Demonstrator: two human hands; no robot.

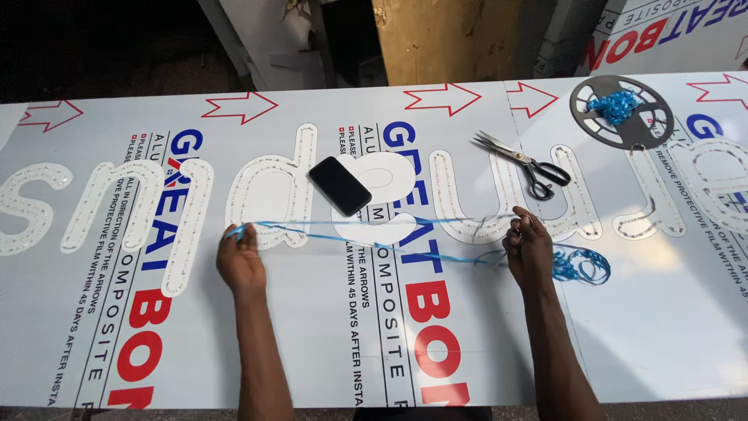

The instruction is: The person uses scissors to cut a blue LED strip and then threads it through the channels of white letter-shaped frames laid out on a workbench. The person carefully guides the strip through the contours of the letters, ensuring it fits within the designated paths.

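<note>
We're leaning over a big white printed composite panel (312,343) filling most of the frame. Our left hand (240,261), left of centre, is pinching one end of a thin blue plastic ribbon (374,234), fingers curled tight around it. Our right hand (528,251), right of centre, is gripping the other stretch, so the ribbon is running in a couple of strands between the two hands across the middle. The loose rest is bunching in a blue tangle (580,265) just right of that hand. A bit further up, a black smartphone (340,185) is lying flat at centre, and black-handled steel scissors (520,162) are sitting upper right. Farthest off, a dark round metal disc (650,132) is holding another blue clump.
</note>
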